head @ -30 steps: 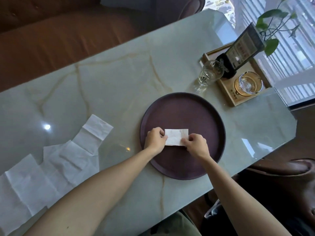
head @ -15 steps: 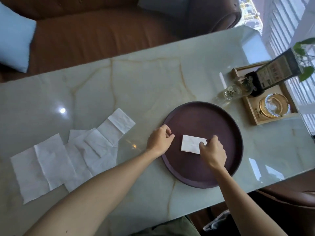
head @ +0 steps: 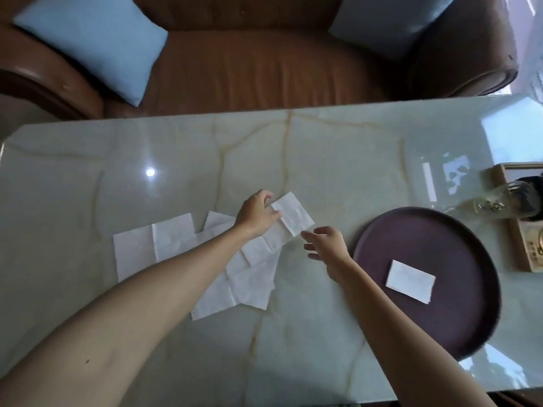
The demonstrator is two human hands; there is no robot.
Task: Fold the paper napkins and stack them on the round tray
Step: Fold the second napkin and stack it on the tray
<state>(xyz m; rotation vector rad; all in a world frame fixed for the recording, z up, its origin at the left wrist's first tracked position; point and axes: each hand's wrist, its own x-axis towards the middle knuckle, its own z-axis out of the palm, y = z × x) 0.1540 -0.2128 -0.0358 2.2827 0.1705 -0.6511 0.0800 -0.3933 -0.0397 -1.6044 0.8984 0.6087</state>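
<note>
Head view: a person's left hand (head: 258, 212) gripped the near-left edge of the top unfolded napkin (head: 292, 220), fingers curled over it and thumb against the paper, on the marble table (head: 323, 148) well to the left of the round tray (head: 482, 327). That sheet's long axis ran diagonally, from the far corner pointing away from the tray's left rim down toward the loose pile of napkins (head: 235, 271) spread flat still farther from the tray. The right hand (head: 326, 245) hovered between the napkin and the tray, fingers loosely spread and grasping nothing, its fingertips just short of the sheet's near-right corner. The left hand was therefore already on the paper, while the right was the one nearer the tray and appeared set to take the opposite edge for the fold.

One folded napkin (head: 410, 281) lay alone on the tray, a small rectangle tilted across the left half of the dark surface, so the stack looked barely begun.

How many sheets made up the pile could not be counted: they overlapped, and the left forearm crossed over the middle of them. Whether the left thumb pinched one layer or several was too small to tell. Beyond the tray, a wooden tray (head: 526, 251) with glassware was cut off by the frame's right edge and blurred. The tray's near-right rim ran into glare on the tabletop.
</note>
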